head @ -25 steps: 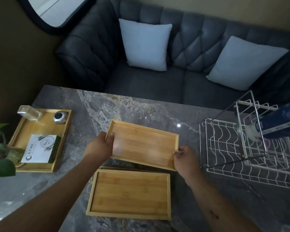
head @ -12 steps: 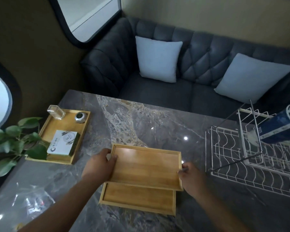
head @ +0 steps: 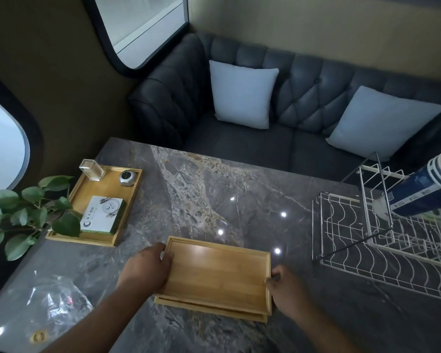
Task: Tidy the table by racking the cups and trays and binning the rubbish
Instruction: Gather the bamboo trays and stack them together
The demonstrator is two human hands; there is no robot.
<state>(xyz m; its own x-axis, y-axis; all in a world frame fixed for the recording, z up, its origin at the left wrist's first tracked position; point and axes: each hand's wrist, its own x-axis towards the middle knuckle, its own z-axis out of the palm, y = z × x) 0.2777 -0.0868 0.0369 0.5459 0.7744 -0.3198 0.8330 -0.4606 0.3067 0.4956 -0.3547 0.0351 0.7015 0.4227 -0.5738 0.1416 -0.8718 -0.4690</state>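
At six o'clock on the table (head: 201, 189), the left hand (head: 145, 270) and right hand (head: 284, 289) grip the top tray (head: 219, 273) by its nine and three o'clock ends, over a second tray (head: 209, 311).

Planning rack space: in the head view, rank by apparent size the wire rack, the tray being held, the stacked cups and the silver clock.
1. wire rack
2. held tray
3. stacked cups, cropped by the frame edge and near the camera, so unsure
4. silver clock

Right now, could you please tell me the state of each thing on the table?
Top tray: held, atop lower tray.
Lower tray: flat, nearly covered.
Left hand: grips top tray.
Right hand: grips top tray.
Rack: no trays in it.
Cups: nested, tilted on rack.
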